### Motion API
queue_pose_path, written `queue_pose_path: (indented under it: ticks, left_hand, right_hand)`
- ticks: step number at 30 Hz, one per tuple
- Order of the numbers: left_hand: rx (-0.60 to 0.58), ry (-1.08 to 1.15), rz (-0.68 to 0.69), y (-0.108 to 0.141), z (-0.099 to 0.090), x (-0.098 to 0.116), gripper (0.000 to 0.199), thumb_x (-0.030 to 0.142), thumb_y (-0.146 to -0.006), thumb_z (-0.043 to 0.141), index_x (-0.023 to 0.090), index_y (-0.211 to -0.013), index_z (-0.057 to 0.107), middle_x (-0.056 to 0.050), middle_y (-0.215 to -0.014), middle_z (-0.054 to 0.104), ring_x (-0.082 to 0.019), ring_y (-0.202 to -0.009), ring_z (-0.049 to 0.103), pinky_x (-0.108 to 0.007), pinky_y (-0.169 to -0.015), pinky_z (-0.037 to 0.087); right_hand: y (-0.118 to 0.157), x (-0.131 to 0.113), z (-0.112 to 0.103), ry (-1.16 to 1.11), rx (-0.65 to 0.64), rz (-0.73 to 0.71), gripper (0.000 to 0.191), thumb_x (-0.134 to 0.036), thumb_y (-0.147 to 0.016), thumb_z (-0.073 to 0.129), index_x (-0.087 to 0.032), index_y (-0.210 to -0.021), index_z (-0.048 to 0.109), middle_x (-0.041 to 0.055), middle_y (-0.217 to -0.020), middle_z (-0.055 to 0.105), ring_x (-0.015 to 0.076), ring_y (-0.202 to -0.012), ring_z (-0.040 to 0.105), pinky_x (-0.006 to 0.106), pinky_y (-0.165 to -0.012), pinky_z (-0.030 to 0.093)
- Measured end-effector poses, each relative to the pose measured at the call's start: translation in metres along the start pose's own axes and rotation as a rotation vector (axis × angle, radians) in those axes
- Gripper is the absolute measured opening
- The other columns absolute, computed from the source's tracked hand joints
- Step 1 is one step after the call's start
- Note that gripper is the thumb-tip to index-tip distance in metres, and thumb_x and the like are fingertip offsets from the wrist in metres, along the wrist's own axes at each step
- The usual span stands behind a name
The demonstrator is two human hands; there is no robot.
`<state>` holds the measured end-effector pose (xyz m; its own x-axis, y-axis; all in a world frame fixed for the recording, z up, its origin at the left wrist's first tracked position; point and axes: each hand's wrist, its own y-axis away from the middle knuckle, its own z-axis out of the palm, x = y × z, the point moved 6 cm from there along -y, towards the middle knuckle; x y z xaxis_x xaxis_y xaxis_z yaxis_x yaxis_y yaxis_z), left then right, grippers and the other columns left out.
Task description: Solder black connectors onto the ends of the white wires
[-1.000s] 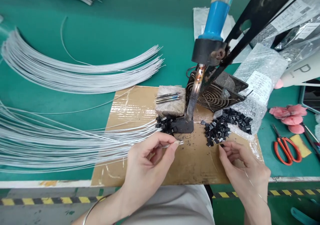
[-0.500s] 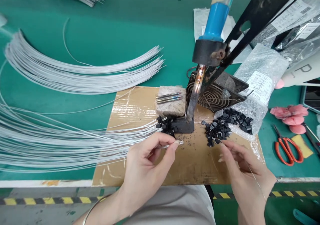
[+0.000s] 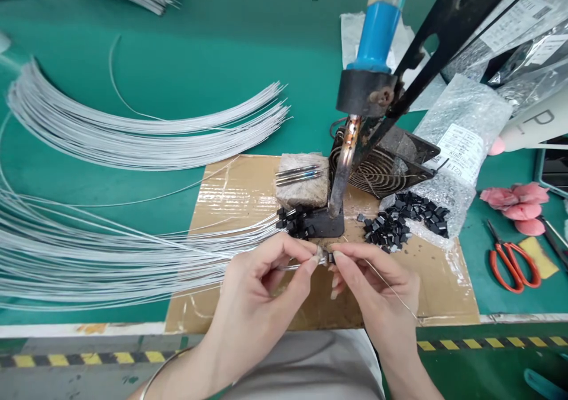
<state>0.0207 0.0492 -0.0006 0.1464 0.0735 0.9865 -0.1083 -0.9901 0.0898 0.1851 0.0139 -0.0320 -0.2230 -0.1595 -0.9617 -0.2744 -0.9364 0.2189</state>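
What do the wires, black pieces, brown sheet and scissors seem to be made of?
Wires: maybe metal with pale grey plastic coating, given brighter ends.
Black pieces: likely hard plastic, slightly glossy; crisp edges catch light.
Brown sheet: apparently cardboard, perhaps taped, from its ribbing and shiny glare.
Scissors: dark, slim, metal-looking blades; evenly coloured orange handles, plastic or coated.

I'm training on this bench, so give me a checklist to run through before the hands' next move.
1. Left hand grips the wire ends: ok, pinched between thumb and finger.
2. Right hand holds a black connector: ok, pinched close to the wire ends.
3. Connector fully seated on the wires: cannot tell, too small and partly covered.
4. Soldering iron tip clear of both hands: ok, it stands beyond them.
5. Loose connectors all on the bubble bag: not ok, many lie on the cardboard.
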Motion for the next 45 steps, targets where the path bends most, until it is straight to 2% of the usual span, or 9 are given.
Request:
queue_pose_path:
  ticks: [8, 18, 24, 26, 28, 30, 33, 39, 45]
  left_hand:
    - [-0.038, 0.04, -0.057, 0.002, 0.001, -0.006, 0.017, 0.013, -0.092, 0.071, 0.022, -0.079, 0.076, 0.0, -0.086, 0.082, -0.01, -0.069, 0.073, -0.014, -0.06, 0.053]
    - [-0.047, 0.084, -0.086, 0.0, 0.002, -0.005, 0.019, 0.011, -0.09, 0.071, 0.023, -0.076, 0.076, 0.002, -0.084, 0.08, -0.009, -0.073, 0.073, -0.013, -0.066, 0.054]
    - [-0.029, 0.049, -0.077, -0.006, 0.003, -0.007, 0.017, 0.012, -0.09, 0.071, 0.022, -0.077, 0.075, 0.002, -0.084, 0.081, -0.009, -0.072, 0.071, -0.014, -0.065, 0.051]
    - [-0.017, 0.03, -0.073, -0.008, 0.003, -0.008, 0.016, 0.013, -0.089, 0.071, 0.022, -0.077, 0.075, 0.001, -0.083, 0.081, -0.009, -0.071, 0.07, -0.016, -0.064, 0.05]
    - [-0.007, 0.016, -0.074, -0.009, 0.003, -0.009, 0.016, 0.014, -0.09, 0.071, 0.022, -0.077, 0.074, 0.001, -0.084, 0.081, -0.01, -0.07, 0.069, -0.017, -0.063, 0.05]
    - [-0.003, -0.001, -0.077, -0.01, 0.003, -0.009, 0.015, 0.015, -0.09, 0.07, 0.022, -0.077, 0.074, 0.001, -0.085, 0.081, -0.01, -0.069, 0.068, -0.018, -0.062, 0.049]
    - [-0.002, -0.04, -0.078, -0.012, 0.003, -0.009, 0.014, 0.017, -0.09, 0.069, 0.022, -0.077, 0.073, 0.0, -0.087, 0.081, -0.011, -0.067, 0.066, -0.02, -0.059, 0.046]
    - [-0.007, -0.082, -0.114, -0.022, 0.003, -0.004, 0.013, 0.021, -0.087, 0.068, 0.022, -0.075, 0.072, -0.001, -0.085, 0.081, -0.013, -0.065, 0.066, -0.024, -0.051, 0.038]
    - [-0.009, -0.075, -0.101, -0.032, 0.005, 0.002, 0.011, 0.02, -0.086, 0.068, 0.021, -0.075, 0.071, -0.002, -0.084, 0.081, -0.014, -0.065, 0.066, -0.025, -0.051, 0.038]
  right_hand:
    - [0.001, 0.002, 0.003, -0.058, -0.043, 0.037, 0.008, -0.026, -0.09, 0.086, -0.032, -0.093, 0.09, -0.002, -0.069, 0.081, 0.0073, -0.05, 0.068, 0.011, -0.048, 0.06]
    - [0.002, 0.001, 0.002, 0.032, -0.045, -0.04, 0.01, -0.026, -0.094, 0.083, -0.034, -0.096, 0.088, -0.0039, -0.071, 0.078, 0.0068, -0.051, 0.066, 0.012, -0.048, 0.056]
    - [0.006, -0.013, -0.001, 0.283, -0.095, -0.208, 0.036, -0.033, -0.116, 0.043, -0.033, -0.125, 0.078, -0.0027, -0.078, 0.064, 0.0087, -0.059, 0.056, 0.021, -0.056, 0.049]
    - [0.007, -0.015, -0.002, 0.314, -0.077, -0.208, 0.034, -0.03, -0.115, 0.041, -0.033, -0.134, 0.069, -0.004, -0.077, 0.064, 0.0102, -0.058, 0.054, 0.023, -0.053, 0.045]
    - [0.007, -0.017, -0.004, 0.337, -0.024, -0.207, 0.025, -0.027, -0.113, 0.044, -0.031, -0.128, 0.063, -0.0049, -0.077, 0.064, 0.012, -0.06, 0.054, 0.024, -0.054, 0.043]
    - [0.007, -0.019, -0.006, 0.36, 0.004, -0.221, 0.015, -0.024, -0.111, 0.045, -0.028, -0.108, 0.059, -0.0052, -0.076, 0.058, 0.0127, -0.062, 0.05, 0.026, -0.056, 0.04]
    - [0.005, -0.024, -0.006, 0.411, -0.053, -0.285, 0.025, -0.021, -0.11, 0.045, -0.024, -0.085, 0.05, -0.0036, -0.079, 0.05, 0.0131, -0.069, 0.048, 0.026, -0.062, 0.041]
    - [0.0, -0.028, -0.004, 0.362, -0.086, -0.333, 0.017, -0.014, -0.103, 0.06, -0.024, -0.089, 0.059, 0.0039, -0.122, 0.074, 0.0205, -0.119, 0.07, 0.037, -0.103, 0.055]
    - [-0.007, -0.029, 0.001, 0.291, -0.023, -0.334, 0.021, -0.009, -0.096, 0.067, -0.025, -0.084, 0.062, 0.0015, -0.116, 0.083, 0.0162, -0.11, 0.08, 0.027, -0.097, 0.063]
